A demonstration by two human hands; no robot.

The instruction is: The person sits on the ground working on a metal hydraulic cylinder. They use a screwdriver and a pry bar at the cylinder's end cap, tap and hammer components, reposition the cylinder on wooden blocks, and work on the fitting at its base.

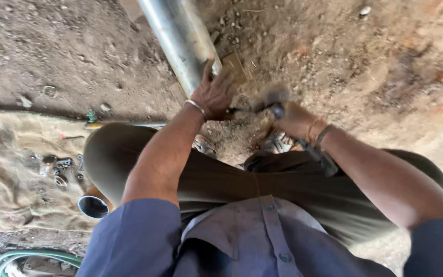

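Soft daylight; right hand (294,119) motion-blurred (edges stretched).

Outdoor dirt-floor work site, bare earth ground (385,61), burlap sack (6,154) strewn with metal fittings (60,166), garden hose (32,255)

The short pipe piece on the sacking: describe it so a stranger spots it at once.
Start at the burlap sacking spread on the dirt at the left of the view. At its near edge, beside the person's knee, lies the short pipe piece. Unlike the small metal fittings scattered further up, it shows a round, dark open mouth.
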